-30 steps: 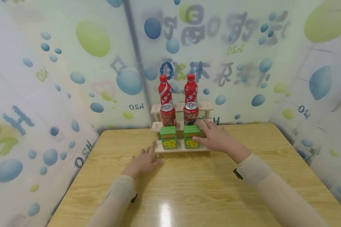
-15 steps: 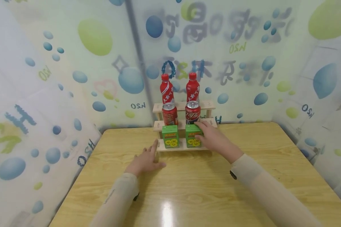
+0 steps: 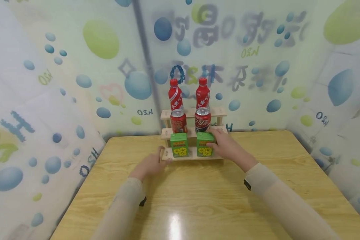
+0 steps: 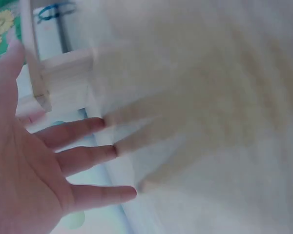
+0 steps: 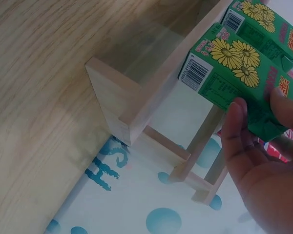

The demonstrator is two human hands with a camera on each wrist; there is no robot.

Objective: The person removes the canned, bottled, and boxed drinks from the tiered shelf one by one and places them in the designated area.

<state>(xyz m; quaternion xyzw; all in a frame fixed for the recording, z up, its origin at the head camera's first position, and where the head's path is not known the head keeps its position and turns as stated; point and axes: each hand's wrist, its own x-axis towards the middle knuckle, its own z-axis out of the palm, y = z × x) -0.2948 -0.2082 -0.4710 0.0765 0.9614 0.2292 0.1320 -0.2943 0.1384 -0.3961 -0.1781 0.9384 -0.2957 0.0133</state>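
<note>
The right grip (image 3: 229, 146) is grasping the right green box (image 3: 203, 146), which lies directly to its left, long axis upright; the left green box (image 3: 179, 146) stands between both grips; the left grip (image 3: 148, 165), with straight fingers, is released beside the near end of the lowest shelf (image 3: 191, 152); below them is the wooden counter (image 3: 204, 196), behind them the patterned wall (image 3: 252, 113)

right fingers (image 5: 233, 130) now pinch right green box (image 5: 238, 75), nudged rightward

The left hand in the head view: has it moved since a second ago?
Yes. Judged against the wooden shelf, the left hand has shifted slightly upward in the picture, away from the viewer.
</note>
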